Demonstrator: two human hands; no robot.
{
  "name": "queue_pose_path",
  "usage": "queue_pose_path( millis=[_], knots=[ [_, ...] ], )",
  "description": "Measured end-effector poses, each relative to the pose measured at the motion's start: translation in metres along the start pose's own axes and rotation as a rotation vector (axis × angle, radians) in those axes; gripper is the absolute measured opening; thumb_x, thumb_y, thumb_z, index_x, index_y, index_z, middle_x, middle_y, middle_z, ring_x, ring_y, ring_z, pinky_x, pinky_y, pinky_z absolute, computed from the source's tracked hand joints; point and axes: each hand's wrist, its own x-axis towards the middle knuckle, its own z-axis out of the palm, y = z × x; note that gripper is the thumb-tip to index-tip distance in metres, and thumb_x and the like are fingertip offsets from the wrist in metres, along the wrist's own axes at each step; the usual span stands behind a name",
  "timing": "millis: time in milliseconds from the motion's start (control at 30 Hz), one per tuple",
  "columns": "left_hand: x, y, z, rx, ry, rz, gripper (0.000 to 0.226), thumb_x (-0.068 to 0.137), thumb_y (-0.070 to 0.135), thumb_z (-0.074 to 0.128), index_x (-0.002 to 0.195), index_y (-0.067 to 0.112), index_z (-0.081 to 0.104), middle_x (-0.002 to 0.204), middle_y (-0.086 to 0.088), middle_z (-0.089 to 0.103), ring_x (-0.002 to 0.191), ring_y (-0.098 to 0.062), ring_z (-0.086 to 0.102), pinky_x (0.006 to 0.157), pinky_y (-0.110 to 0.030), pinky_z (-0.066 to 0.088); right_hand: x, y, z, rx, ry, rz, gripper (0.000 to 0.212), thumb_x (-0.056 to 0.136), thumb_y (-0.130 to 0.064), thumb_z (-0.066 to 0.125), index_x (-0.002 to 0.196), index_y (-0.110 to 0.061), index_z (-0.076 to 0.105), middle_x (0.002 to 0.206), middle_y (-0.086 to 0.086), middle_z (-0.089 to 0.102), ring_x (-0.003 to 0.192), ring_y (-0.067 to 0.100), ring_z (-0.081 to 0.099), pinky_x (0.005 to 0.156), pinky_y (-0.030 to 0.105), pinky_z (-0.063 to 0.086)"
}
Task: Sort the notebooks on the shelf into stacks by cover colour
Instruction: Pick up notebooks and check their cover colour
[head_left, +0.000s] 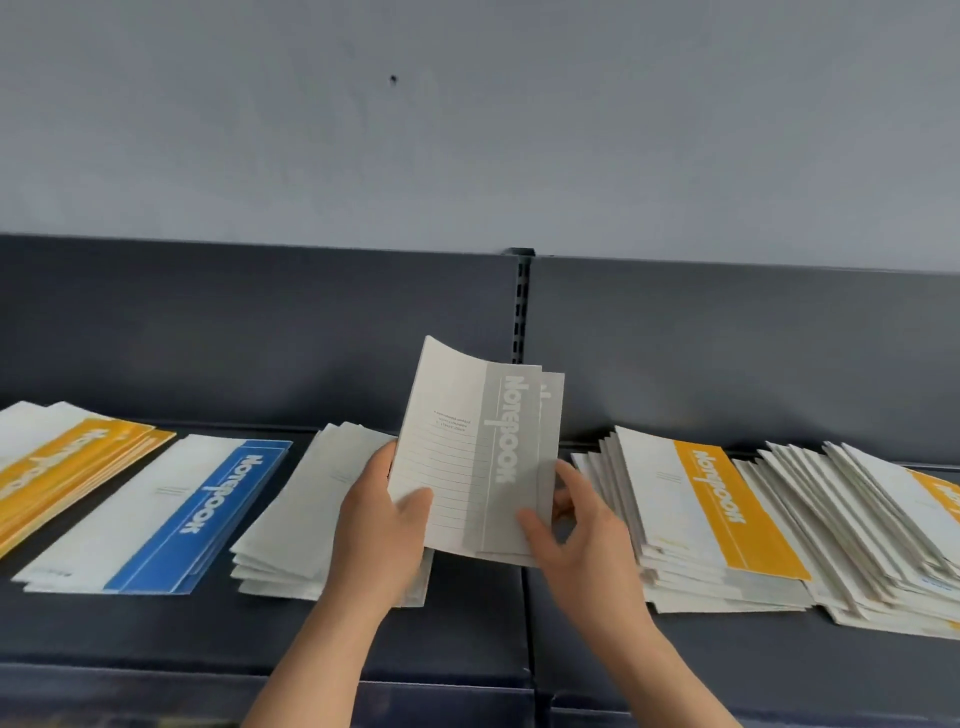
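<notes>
Grey notebook (467, 457): held up off the shelf (467, 634) above its middle, cover facing the camera.
Axis: long axis nearly upright, top edge towards the back panel (260, 332), top-left corner curling; the grey band's lettering runs top to bottom.
Second notebook (552, 415): directly behind the first, showing only along its right edge.
Left hand (382, 525): grips the grey notebook's lower-left corner, thumb on the cover.
Right hand (582, 530): grips the lower-right corner, thumb on the band, fingers curled behind.
Grey stack (306, 519): just left of the hands, partly hidden by the left hand.
Blue stack (171, 514): further left.
Yellow stack (67, 467): at the left edge.
Mixed pile (701, 519): right half, fanned, yellow cover on top.
</notes>
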Motion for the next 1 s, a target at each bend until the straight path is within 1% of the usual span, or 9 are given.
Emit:
queue_pose_path(
  millis=[133,233,400,500,567,600,667,767,1000],
  knots=[
    [0.010,-0.022,-0.038,0.170,0.015,-0.003,0.043,0.095,0.016,0.054,0.135,0.028,0.044,0.134,0.010,0.053,0.122,-0.014,0.051,0.093,-0.027,0.046,0.002,-0.019,0.043,-0.038,-0.059,0.016,0.020,0.086,-0.027,0.062,0.099,-0.038,0.052,0.073,-0.011,0.061,0.069,0.006,0.058,0.055,0.016,0.045],
    [0.019,-0.042,-0.058,0.362,0.022,-0.019,0.047,0.094,0.020,0.056,0.138,0.026,0.041,0.136,0.004,0.051,0.123,-0.020,0.049,0.097,-0.034,0.046,0.003,-0.027,0.070,-0.112,-0.096,0.024,0.012,0.085,-0.029,0.061,0.091,-0.034,0.051,0.071,-0.010,0.059,0.067,0.005,0.056,0.054,0.013,0.039],
    [0.030,-0.065,-0.080,0.680,-0.033,-0.057,0.052,0.092,0.032,0.056,0.139,0.023,0.036,0.136,0.000,0.048,0.124,-0.023,0.045,0.099,-0.037,0.045,0.001,-0.034,0.097,-0.289,-0.128,0.038,0.018,0.085,-0.036,0.056,0.085,-0.019,0.052,0.073,-0.002,0.056,0.071,0.016,0.053,0.066,0.023,0.038],
    [0.031,-0.072,-0.088,0.558,-0.069,-0.093,0.056,0.093,0.024,0.057,0.143,0.019,0.033,0.145,-0.003,0.037,0.130,-0.024,0.037,0.100,-0.035,0.043,-0.002,-0.034,0.106,-0.365,-0.147,0.089,0.028,0.082,-0.044,0.053,0.090,-0.017,0.054,0.094,-0.005,0.052,0.084,0.017,0.052,0.076,0.026,0.042],
    [0.031,-0.074,-0.093,0.473,-0.105,-0.137,0.062,0.094,0.022,0.056,0.146,0.016,0.024,0.149,-0.004,0.029,0.134,-0.023,0.035,0.102,-0.035,0.042,-0.004,-0.036,0.110,-0.300,-0.172,0.136,0.029,0.084,-0.046,0.052,0.100,-0.022,0.053,0.105,-0.010,0.048,0.088,0.013,0.053,0.073,0.025,0.044],
    [0.032,-0.074,-0.096,0.457,-0.132,-0.159,0.060,0.094,0.023,0.055,0.146,0.016,0.024,0.149,-0.003,0.031,0.133,-0.023,0.038,0.100,-0.034,0.043,-0.005,-0.038,0.112,-0.271,-0.186,0.144,0.025,0.085,-0.043,0.053,0.099,-0.022,0.053,0.105,-0.010,0.049,0.087,0.010,0.053,0.068,0.021,0.042],
    [0.035,-0.077,-0.101,0.442,-0.174,-0.152,0.045,0.094,0.023,0.054,0.136,0.018,0.039,0.137,0.000,0.048,0.118,-0.021,0.051,0.092,-0.033,0.049,-0.005,-0.042,0.115,-0.250,-0.193,0.156,0.018,0.086,-0.039,0.054,0.090,-0.021,0.051,0.099,-0.009,0.052,0.080,0.004,0.050,0.058,0.015,0.036],
    [0.038,-0.083,-0.107,0.423,-0.173,-0.130,0.030,0.092,0.023,0.055,0.121,0.021,0.050,0.120,0.003,0.058,0.101,-0.017,0.057,0.082,-0.036,0.056,-0.004,-0.047,0.117,-0.242,-0.186,0.185,0.018,0.085,-0.037,0.056,0.084,-0.020,0.050,0.090,-0.006,0.054,0.071,0.003,0.048,0.052,0.015,0.032],
    [0.038,-0.089,-0.129,0.457,-0.149,-0.151,0.038,0.095,0.022,0.054,0.131,0.018,0.043,0.134,0.000,0.051,0.116,-0.020,0.053,0.087,-0.028,0.050,-0.006,-0.061,0.139,-0.273,-0.216,0.140,0.019,0.087,-0.040,0.054,0.090,-0.022,0.050,0.091,-0.009,0.051,0.071,0.002,0.046,0.052,0.012,0.031]
  ],
)
